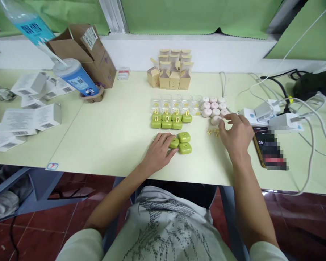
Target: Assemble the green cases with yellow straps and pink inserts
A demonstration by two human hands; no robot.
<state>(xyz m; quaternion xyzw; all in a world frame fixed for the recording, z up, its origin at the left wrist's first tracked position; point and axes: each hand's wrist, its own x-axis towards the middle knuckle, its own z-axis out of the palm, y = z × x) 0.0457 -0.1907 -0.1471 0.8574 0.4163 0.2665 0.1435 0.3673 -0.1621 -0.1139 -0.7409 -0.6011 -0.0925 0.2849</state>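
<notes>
My left hand [159,151] rests low over the table with its thumb and fingers around a small glossy green case [174,143]. Two more green cases [184,142] sit just right of it, without loops on top. Farther back stand several green cases [166,122] with pale yellow loops. My right hand [237,134] is above the table, thumb and curled forefinger apart, and nothing shows between them. Its fingertips are close to a pale pink round piece [215,120], beside the grouped pink pieces [214,105]. Loose yellow loops [213,132] lie just left of its thumb.
Clear plastic cups [176,101] stand behind the green cases, and open cardboard boxes [170,76] behind those. A phone [270,148], power strip [255,117] and cables occupy the right. White boxes [19,119], a blue cup [77,78] and a brown carton [97,54] are left.
</notes>
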